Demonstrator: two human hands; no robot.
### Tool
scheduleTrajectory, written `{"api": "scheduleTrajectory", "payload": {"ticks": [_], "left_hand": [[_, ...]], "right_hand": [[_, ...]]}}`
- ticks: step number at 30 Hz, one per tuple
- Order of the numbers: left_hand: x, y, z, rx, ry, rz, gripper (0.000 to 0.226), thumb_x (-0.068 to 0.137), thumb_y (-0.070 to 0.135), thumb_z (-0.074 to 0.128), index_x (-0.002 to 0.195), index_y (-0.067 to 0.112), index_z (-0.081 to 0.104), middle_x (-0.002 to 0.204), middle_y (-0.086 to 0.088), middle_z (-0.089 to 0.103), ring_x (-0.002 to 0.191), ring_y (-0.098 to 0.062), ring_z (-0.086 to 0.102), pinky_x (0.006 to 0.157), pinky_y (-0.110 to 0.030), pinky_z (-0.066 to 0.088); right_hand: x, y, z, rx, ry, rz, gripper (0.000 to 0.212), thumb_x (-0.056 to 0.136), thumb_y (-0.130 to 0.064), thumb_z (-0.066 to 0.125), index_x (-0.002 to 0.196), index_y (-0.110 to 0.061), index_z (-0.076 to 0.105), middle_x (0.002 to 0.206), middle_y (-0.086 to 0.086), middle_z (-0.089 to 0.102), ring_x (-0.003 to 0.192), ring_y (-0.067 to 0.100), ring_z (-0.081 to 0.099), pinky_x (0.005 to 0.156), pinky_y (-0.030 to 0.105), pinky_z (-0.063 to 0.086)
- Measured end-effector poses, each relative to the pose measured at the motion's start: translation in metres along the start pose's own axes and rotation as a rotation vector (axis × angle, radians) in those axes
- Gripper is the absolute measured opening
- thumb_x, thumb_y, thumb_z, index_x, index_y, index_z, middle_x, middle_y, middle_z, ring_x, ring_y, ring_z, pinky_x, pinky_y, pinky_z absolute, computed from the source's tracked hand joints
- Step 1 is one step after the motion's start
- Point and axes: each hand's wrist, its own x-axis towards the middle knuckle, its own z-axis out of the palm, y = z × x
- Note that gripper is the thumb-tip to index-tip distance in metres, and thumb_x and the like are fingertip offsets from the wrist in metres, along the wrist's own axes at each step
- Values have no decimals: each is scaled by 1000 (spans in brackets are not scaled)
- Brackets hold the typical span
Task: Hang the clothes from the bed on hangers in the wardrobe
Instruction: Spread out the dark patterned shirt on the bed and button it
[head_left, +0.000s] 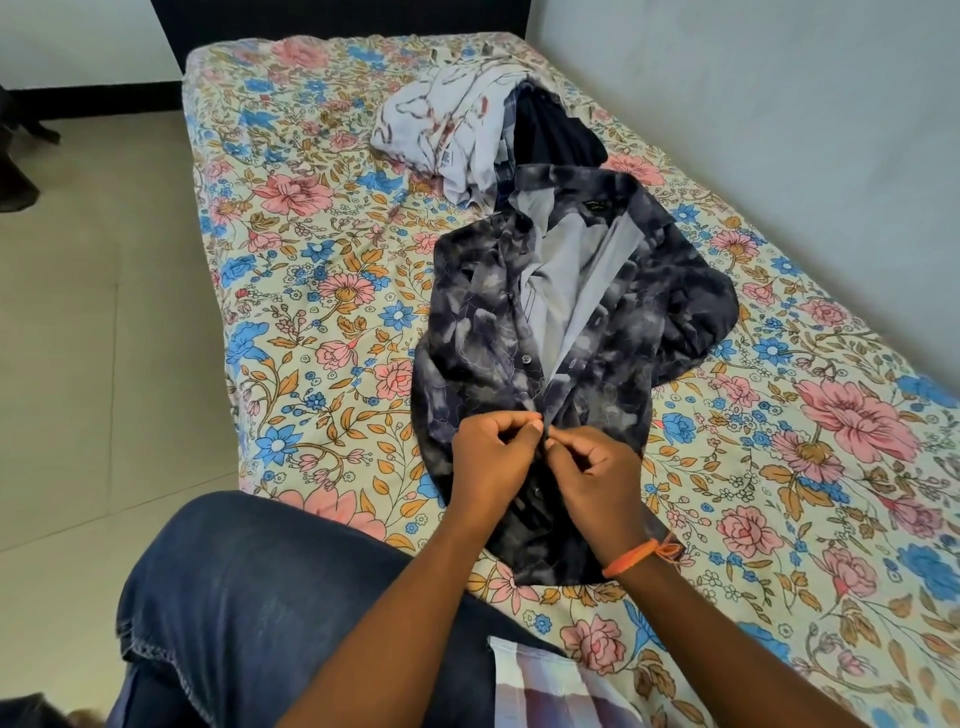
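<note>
Shirt position: the dark tie-dye shirt (566, 332) is lying front-up along the middle of the bed (322, 270), collar pointing toward the headboard end and hem toward the person. Its upper front is lying open, showing a pale grey lining, while the lower front is sitting directly under both hands.

Other clothes: a heap of clothes (467, 130), white patterned cloth on top and dark navy cloth beside it, is lying just beyond the shirt's collar, touching it.

Left hand: the left hand (493, 457) is resting on the left edge of the shirt's front opening, fingers curled tightly, thumb and forefinger pinching the fabric strip at the opening.

Right hand: the right hand (597, 478) is sitting just beside the left, nearly touching it, fingers curled inward and fingertips pinching the opposite edge of the same opening. An orange thread band (636, 556) is circling its wrist.

Foreground: a knee in blue denim (249, 587) is pressing against the near edge of the bed, and a piece of checked cloth (550, 691) is lying between the forearms.

Hard to make out: whatever the fingertips are pinching between them, a button or only cloth, is being covered by the knuckles. The shirt's hem is being hidden partly under the right forearm. The checked cloth is being cut off by the bottom edge.
</note>
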Motion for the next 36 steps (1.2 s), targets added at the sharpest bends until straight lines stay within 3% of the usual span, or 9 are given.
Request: {"api": "scheduleTrajectory", "payload": {"ticks": [3,7,12,19,23,25,27,32,36], "left_hand": [[-1,2,0,-54,-3,-18,12,84,22,76,93,15,80,86,9,76,85,1,70,81,-17,54],[1,1,-2,-98,-69,-70,21,79,26,81,96,14,79,89,7,77,88,-2,71,83,-21,56],[4,0,-4,-4,-99,-3,11,89,14,69,86,14,79,80,4,76,80,-9,72,76,-19,56],[4,-6,0,256,-85,113,23,99,12,52,84,8,69,76,-1,68,68,-9,60,63,-20,45],[5,-6,7,340,-105,41,21,102,12,44,88,5,58,78,-3,59,68,-11,51,58,-19,38],[5,-5,8,356,-133,17,21,102,12,42,93,4,59,82,-6,61,73,-17,55,65,-29,44],[6,-6,7,360,-157,-3,21,102,12,42,96,3,60,85,-8,62,76,-20,57,70,-38,47],[9,-10,6,259,-169,-92,27,101,11,44,89,-4,63,73,-5,58,64,-14,48,62,-30,40],[12,-12,3,71,-201,-246,31,102,14,46,92,-6,67,79,-8,60,73,-13,52,66,-22,42]], "right_hand": [[-1,1,2,-115,-22,-121,14,87,-1,65,86,-9,77,77,-2,69,72,6,63,65,14,48],[-2,7,3,-164,-43,-131,17,86,-7,62,71,-6,69,71,1,61,62,11,56,56,15,40],[-4,10,1,-96,-51,-112,17,87,-5,65,98,-7,78,81,-3,69,73,5,64,62,17,48],[-3,4,2,21,-30,39,15,85,-4,74,98,-12,78,87,-7,73,86,-1,67,75,7,47],[3,5,5,157,20,273,5,81,-18,80,86,-18,78,80,-6,75,78,8,70,72,27,58],[6,9,7,253,43,402,10,79,-16,82,86,-18,75,81,0,75,78,17,72,68,37,61],[8,12,8,333,30,478,18,78,-11,82,91,-19,72,87,6,75,84,20,73,71,34,62],[10,14,6,359,-33,463,25,79,-3,80,90,-22,69,88,8,73,82,15,69,75,21,58],[11,15,6,400,-76,441,23,82,-2,76,93,-20,68,86,5,71,77,7,66,74,18,55]]}}
